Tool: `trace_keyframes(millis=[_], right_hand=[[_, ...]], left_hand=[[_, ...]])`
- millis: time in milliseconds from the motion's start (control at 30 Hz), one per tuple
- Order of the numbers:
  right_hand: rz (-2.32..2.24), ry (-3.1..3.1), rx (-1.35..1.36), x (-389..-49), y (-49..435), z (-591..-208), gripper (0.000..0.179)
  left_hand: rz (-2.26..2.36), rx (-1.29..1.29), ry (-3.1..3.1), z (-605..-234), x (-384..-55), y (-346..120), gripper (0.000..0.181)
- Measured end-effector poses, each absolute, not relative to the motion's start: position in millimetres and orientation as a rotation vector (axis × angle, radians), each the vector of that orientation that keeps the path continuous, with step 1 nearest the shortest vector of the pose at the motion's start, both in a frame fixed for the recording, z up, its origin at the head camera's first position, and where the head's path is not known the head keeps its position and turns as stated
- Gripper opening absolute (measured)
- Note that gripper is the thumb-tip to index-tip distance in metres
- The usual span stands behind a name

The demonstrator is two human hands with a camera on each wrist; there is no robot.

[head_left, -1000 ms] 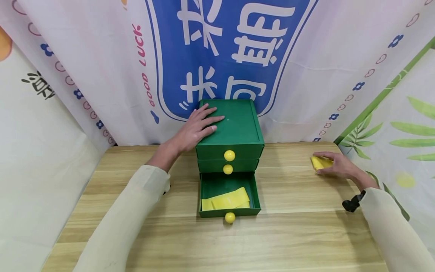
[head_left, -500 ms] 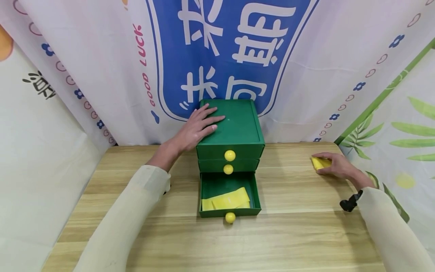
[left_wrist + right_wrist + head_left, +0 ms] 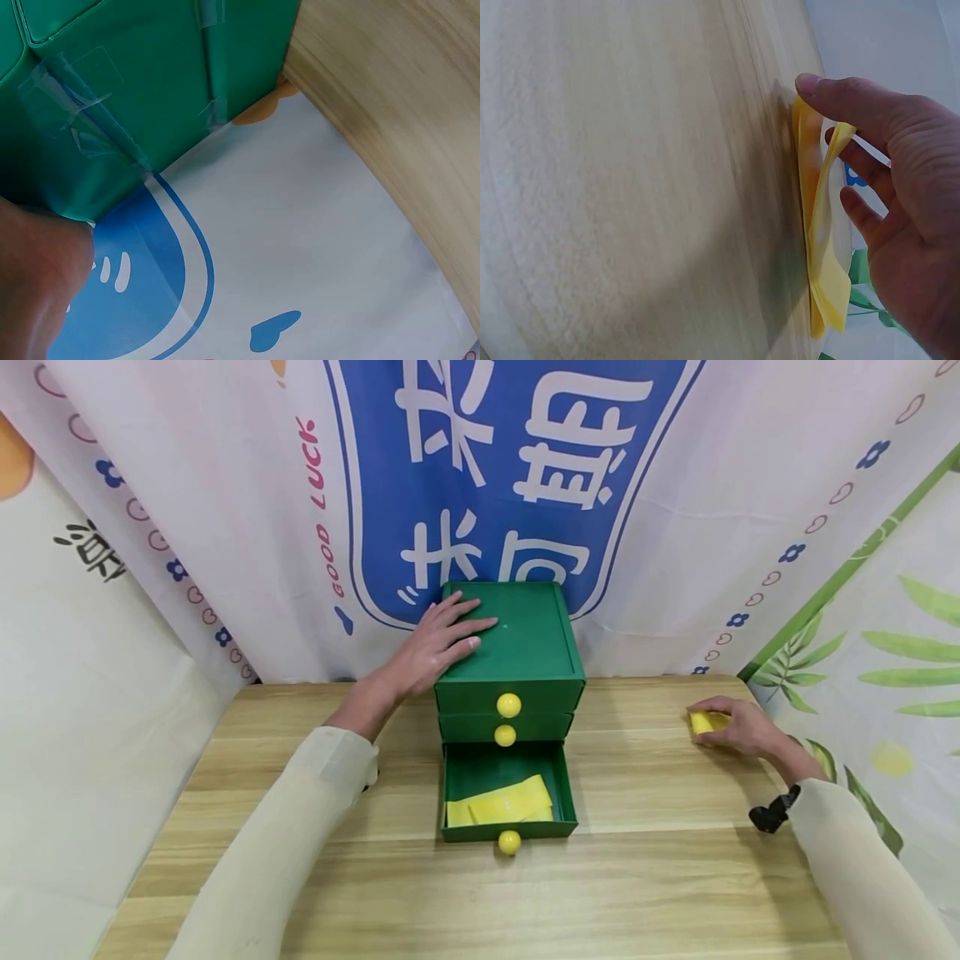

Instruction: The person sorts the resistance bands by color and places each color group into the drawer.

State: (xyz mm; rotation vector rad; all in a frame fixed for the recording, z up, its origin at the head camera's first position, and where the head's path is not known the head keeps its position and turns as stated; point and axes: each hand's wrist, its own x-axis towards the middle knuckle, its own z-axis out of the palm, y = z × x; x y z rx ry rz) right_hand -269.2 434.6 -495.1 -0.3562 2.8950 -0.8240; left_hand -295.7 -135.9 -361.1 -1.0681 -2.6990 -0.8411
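Note:
A small green drawer cabinet (image 3: 517,635) stands against the back curtain. My left hand (image 3: 435,647) rests on its top at the left, fingers spread; in the left wrist view only part of that hand (image 3: 41,277) shows beside the taped green side. The bottom drawer (image 3: 495,762) is pulled out, with yellow flat bands (image 3: 510,802) lying in it. At the table's far right, my right hand (image 3: 746,727) pinches a folded yellow band (image 3: 821,217) between thumb and fingers. The band's layers stand on edge and partly apart at the table surface; the fingertips behind it are partly hidden.
Yellow ball knobs (image 3: 508,705) stick out from the drawer fronts. The two upper drawers are closed. A wooden table (image 3: 637,877) carries the cabinet, and printed curtains (image 3: 660,568) border it at the back and sides.
My right hand has shifted very slightly left, and less of the yellow band shows under it from above. The left hand and the cabinet have not visibly moved.

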Motion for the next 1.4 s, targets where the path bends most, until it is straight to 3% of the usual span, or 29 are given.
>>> trace_keyframes(millis=[1400], right_hand=[[-1.378,2.864,-0.427,-236.3,417.4,-456.7,0.051]], left_hand=[[-0.844,-1.059,-2.711,-361.1,-296.3,-135.1,0.05]])
